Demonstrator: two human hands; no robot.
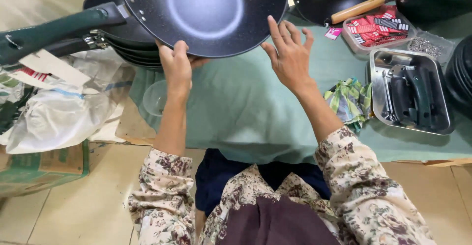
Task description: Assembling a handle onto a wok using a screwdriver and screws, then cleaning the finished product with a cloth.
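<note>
A pale green cloth [246, 112] covers a low work surface set on a tiled floor, with crumpled white plastic bags [59, 112] and cardboard off to the left. Over the far edge of the cloth a dark speckled pan [204, 14] is held up, its round inside turned toward the camera and its rim tilted. Its dark green handle [54, 31] runs away to the left and slightly downward, so the pan's long axis lies left to right across the view.

The left hand [177, 65] grips the pan's lower rim: the thumb lies on the near side and the fingers curl under and behind the edge, out of sight. The right hand [290, 53] is spread open, fingers apart and pointing up, with the fingertips [271, 21] laid against the rim at the pan's lower right edge; it closes on nothing, only resting on the metal.

Behind the pan sits a stack of similar dark pans [128, 43]. To the upper right another pan has a wooden handle [356, 9]. Further right stand a clear tub of red and black small parts [376, 28], a steel tray [408, 90] holding dark handles, and a crumpled green checked rag [349, 102] just beside the right forearm.
</note>
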